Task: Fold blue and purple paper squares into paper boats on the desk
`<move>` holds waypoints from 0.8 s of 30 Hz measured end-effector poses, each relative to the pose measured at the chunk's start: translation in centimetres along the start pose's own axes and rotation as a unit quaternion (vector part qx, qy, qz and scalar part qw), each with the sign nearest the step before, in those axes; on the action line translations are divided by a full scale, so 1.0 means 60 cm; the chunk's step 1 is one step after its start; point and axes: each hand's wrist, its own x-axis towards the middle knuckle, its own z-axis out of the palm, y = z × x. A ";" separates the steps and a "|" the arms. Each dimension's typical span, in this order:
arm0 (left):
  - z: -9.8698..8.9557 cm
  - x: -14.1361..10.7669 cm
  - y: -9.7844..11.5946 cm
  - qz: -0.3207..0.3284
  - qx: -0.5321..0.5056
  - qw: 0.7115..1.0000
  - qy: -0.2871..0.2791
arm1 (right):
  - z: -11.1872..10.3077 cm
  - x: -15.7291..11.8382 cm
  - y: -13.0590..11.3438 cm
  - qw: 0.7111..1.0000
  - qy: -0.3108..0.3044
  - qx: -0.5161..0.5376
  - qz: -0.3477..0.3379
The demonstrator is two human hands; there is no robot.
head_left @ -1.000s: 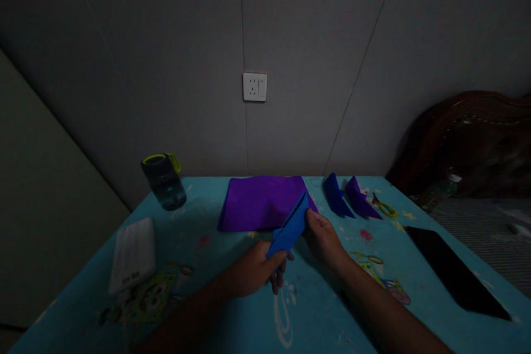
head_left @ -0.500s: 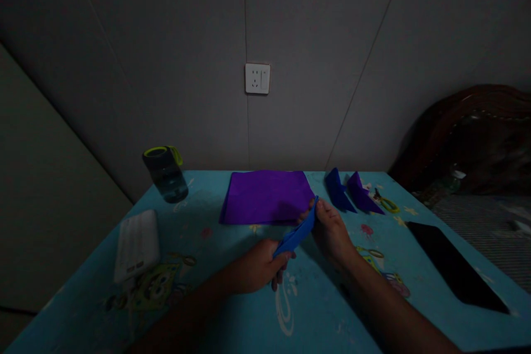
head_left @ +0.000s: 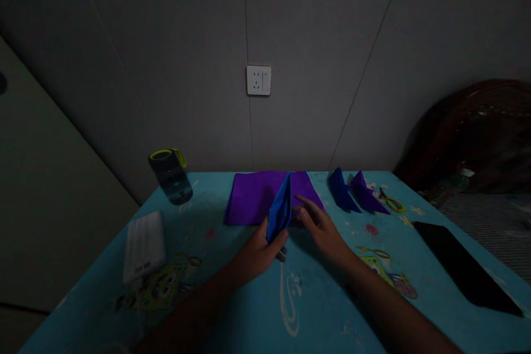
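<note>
A folded blue paper stands upright in my left hand, thumb on the near side and fingers behind it. Its top comes to a point, and a dark hollow shows between its layers on the right. My right hand is just right of the paper, fingers apart and holding nothing; whether a fingertip touches the paper I cannot tell. Behind both hands lies a stack of purple sheets. At the back right sit two folded paper boats, one dark blue and one purple.
Yellow-handled scissors lie beside the boats. A flat black object rests along the right edge. On the left are a water bottle and a white power bank with a cable. The patterned blue tablecloth reaches the wall.
The blue paper has turned from a slanted, edge-on position to upright, showing its hollow. My right hand has let go of its far end and opened. The view has shifted slightly.
</note>
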 end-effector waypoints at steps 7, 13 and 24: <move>-0.004 0.001 0.004 0.088 0.079 0.992 0.040 | 0.012 -0.017 -0.007 0.983 -0.080 -0.147 -0.081; -0.006 0.006 -0.008 0.101 0.123 0.983 0.086 | 0.017 -0.025 -0.008 0.970 -0.096 -0.195 -0.110; -0.002 0.005 -0.007 0.102 0.066 0.991 0.046 | 0.015 -0.018 -0.007 0.983 -0.060 -0.165 -0.058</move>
